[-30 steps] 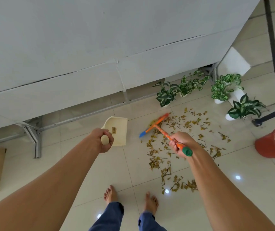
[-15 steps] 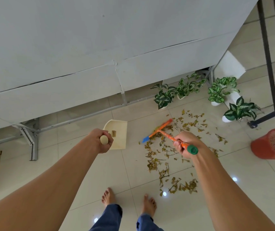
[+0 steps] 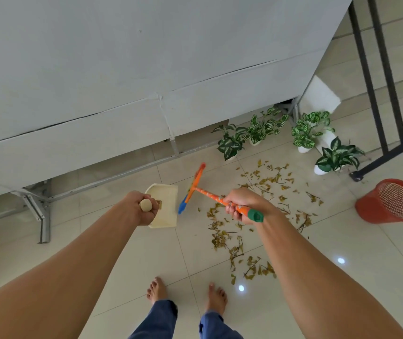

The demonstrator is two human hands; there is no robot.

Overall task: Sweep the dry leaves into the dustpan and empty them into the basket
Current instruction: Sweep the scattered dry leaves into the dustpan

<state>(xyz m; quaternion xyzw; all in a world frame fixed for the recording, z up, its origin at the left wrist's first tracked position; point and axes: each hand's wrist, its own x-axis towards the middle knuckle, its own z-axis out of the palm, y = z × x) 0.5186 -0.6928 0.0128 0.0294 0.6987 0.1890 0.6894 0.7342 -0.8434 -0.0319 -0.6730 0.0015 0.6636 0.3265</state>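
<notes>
My left hand (image 3: 138, 207) grips the round-tipped handle of a cream dustpan (image 3: 165, 204), whose pan rests on the tiled floor below it. My right hand (image 3: 240, 204) grips the orange broom (image 3: 196, 184) by its handle, near the green end cap. The broom's orange-and-blue head is off the leaf patch, just right of the dustpan. Dry yellow-brown leaves (image 3: 251, 209) lie scattered over the tiles to the right, down towards my feet. A red mesh basket (image 3: 391, 201) lies tilted on the floor at the far right.
Several potted green plants (image 3: 256, 133) stand along the grey partition (image 3: 146, 69) behind the leaves. A black metal railing (image 3: 378, 94) rises at the right. My bare feet (image 3: 185, 293) are on the tiles below. A metal bracket (image 3: 37, 204) stands at the left.
The broom head swung left, off the leaves, and now sits next to the dustpan. Both hands keep their grips. The view shifted slightly.
</notes>
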